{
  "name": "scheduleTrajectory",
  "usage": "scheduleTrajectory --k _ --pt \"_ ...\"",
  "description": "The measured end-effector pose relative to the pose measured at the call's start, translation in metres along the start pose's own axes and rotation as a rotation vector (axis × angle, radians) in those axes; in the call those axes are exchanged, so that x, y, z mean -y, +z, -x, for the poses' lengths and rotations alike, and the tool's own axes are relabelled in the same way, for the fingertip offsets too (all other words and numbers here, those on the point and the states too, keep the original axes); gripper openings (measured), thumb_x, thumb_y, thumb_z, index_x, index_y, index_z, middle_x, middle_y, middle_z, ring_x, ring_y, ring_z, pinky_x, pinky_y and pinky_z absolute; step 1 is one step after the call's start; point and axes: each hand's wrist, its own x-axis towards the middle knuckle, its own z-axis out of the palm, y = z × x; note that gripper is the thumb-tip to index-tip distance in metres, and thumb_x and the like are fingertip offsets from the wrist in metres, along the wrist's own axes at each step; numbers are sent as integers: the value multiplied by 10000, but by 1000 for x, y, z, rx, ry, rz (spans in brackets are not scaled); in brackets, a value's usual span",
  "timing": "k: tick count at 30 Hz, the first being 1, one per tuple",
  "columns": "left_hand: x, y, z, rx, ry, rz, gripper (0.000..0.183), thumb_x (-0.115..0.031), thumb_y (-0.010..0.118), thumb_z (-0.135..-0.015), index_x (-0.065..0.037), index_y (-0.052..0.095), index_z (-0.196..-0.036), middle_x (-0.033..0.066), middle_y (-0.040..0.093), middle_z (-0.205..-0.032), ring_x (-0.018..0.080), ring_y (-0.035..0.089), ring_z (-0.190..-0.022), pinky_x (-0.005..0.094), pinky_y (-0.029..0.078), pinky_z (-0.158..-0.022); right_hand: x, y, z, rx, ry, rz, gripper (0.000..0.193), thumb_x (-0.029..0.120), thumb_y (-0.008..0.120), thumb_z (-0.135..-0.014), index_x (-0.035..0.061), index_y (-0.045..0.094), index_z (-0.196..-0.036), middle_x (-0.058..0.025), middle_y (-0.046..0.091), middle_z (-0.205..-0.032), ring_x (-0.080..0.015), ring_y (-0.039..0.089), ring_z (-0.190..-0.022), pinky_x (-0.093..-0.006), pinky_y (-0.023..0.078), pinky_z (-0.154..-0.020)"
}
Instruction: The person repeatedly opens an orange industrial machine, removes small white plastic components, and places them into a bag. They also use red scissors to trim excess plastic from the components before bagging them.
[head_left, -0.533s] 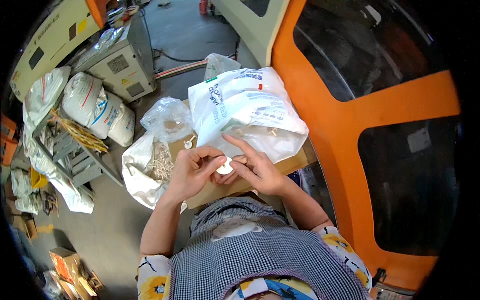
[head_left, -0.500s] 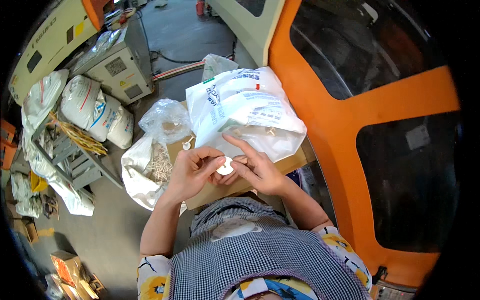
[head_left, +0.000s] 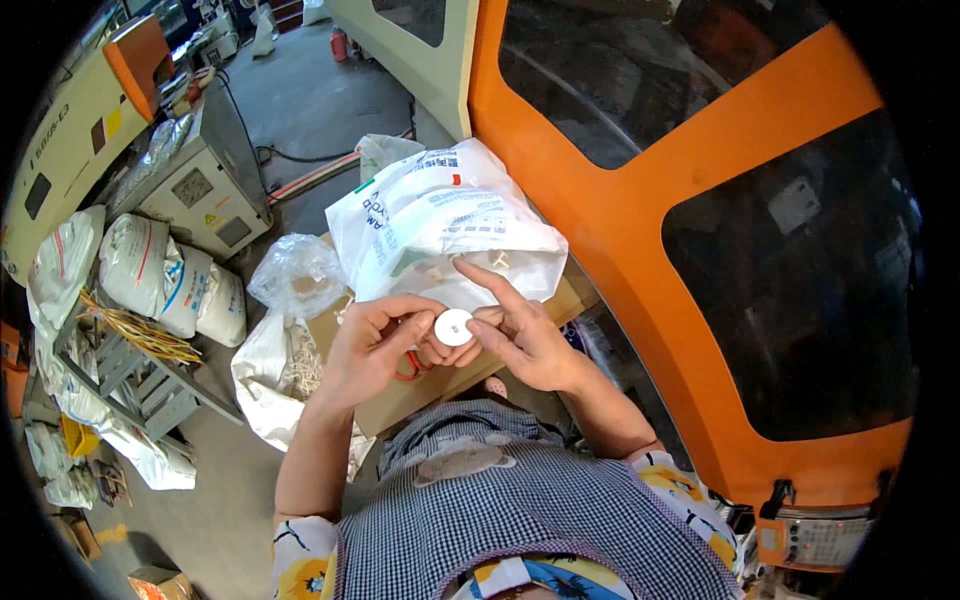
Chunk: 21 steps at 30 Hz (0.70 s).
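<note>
Both hands come together over the near part of a brown tabletop (head_left: 392, 408), sharing a small white disc (head_left: 455, 327) between them, its flat face with a small mark at the centre turned up toward the head. The left hand (head_left: 375, 345) reaches in from the near left, wrist bent, thumb lying along the disc's left edge and index finger arched over beside it. The right hand (head_left: 530, 345) comes from the near right, thumb at the disc's right edge, index finger raised clear and pointing far and a little left; other fingers curl in at the disc's near side, and how firmly they press cannot be told. Both elbows are bent, with the forearms angled inward on either side of the checked apron (head_left: 520, 500). Red-orange loops (head_left: 412, 368) show just beside the left hand, partly hidden by it. On the far side, a large white bag (head_left: 430, 215) with its mouth toward the hands limits the room, the raised finger overlapping its near edge. To the left, a clear plastic bag (head_left: 297, 272) and an open white sack (head_left: 262, 365) of small pale pieces crowd the tabletop's edge. To the right, a narrow gap separates the tabletop from an orange machine panel (head_left: 600, 215). Open grey floor (head_left: 235, 470) lies left of the left forearm.
</note>
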Motion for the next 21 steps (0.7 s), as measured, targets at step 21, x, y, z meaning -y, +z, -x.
scheduleTrajectory --k 21 --pt "135 9 13 -116 -371 119 211 -83 524 -891 57 573 -1041 89 622 -845 138 610 -743 242 508 -640 -216 -13 -20 -138 452 -590 369 137 377 -943 -19 322 -1273 -231 538 -1062 -305 597 -937 -366 502 -832"
